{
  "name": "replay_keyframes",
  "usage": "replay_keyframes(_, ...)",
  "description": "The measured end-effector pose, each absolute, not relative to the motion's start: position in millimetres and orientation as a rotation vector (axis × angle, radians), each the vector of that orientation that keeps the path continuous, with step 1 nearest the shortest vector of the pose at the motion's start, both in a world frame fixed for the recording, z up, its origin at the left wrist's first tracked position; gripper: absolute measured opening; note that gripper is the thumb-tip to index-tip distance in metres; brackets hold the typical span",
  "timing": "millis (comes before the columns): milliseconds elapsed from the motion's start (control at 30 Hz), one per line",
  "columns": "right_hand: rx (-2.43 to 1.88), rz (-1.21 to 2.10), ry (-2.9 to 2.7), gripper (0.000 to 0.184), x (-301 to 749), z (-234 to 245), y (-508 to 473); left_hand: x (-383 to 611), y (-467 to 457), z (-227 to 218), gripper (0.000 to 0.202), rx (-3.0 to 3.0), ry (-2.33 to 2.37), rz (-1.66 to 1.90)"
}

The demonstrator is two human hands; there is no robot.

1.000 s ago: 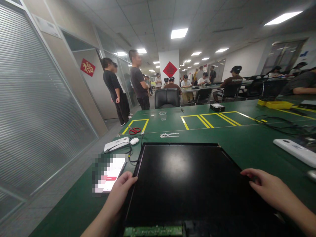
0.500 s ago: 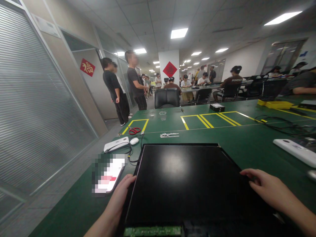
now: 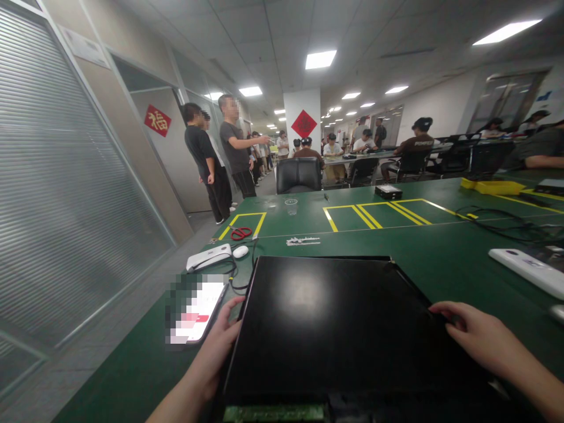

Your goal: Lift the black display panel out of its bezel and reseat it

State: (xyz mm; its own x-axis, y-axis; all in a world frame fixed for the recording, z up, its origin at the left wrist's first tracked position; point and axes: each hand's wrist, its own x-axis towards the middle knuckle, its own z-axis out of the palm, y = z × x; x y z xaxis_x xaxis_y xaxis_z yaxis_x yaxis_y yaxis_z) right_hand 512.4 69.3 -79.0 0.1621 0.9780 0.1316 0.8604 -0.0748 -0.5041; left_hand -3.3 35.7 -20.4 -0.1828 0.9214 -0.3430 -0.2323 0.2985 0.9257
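Note:
A black display panel (image 3: 335,317) lies in front of me in a dark frame, its glossy face up and reflecting a ceiling light. Along its near edge shows a strip of green circuit board (image 3: 273,413), cut off by the bottom of the view. My left hand (image 3: 220,335) grips the panel's left edge, with its fingertips partly hidden against the side. At the right edge, my right hand (image 3: 467,329) curls round the frame, index finger on top of the rim and thumb lower down.
On the green table (image 3: 132,376) are a lit phone (image 3: 198,311), red-handled scissors (image 3: 241,233), a white mouse (image 3: 240,252), white plastic scraps (image 3: 302,241), a clear cup (image 3: 291,207), cables (image 3: 502,220) and a yellow tray (image 3: 497,187). People stand and sit beyond.
My left hand has shifted slightly forward along the panel's left edge, and the panel seems to have moved a little within its frame. A standing person has raised an arm.

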Motion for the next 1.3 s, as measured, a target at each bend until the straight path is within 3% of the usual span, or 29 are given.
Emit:
replay_keyframes(167, -1.976, 0.376, -1.700, 0.040, 512.5, -77.1, 69.4, -2.7, 34.2, -12.9, 0.094, 0.694, 1.355, 1.119)
replay_keyframes(433, -1.956, 0.374, -1.708, 0.037, 515.9, -82.9, 71.9, -4.7, 34.9, -12.4, 0.078, 0.855, 1.327, 1.146)
replay_keyframes(633, -1.919, 0.370, -1.720, 0.039, 517.5, -84.5, 72.1, -7.3, 31.4, -12.0, 0.077, 0.891, 1.290, 1.138)
replay_keyframes(967, -1.914, 0.380, -1.714, 0.041, 512.8, -78.6, 69.2, 3.6, 26.4, 5.8, 0.052, 0.708, 1.147, 1.229)
replay_keyframes(1167, -1.889, 0.400, -1.692, 0.041, 511.7, -80.2, 70.9, 7.4, 13.3, 8.4, 0.072, 0.805, 1.024, 1.237)
replay_keyframes(1300, -1.942, 0.449, -1.627, 0.049, 508.9, -78.1, 70.6, 9.7, 10.7, 9.1, 0.073, 0.806, 0.949, 1.242)
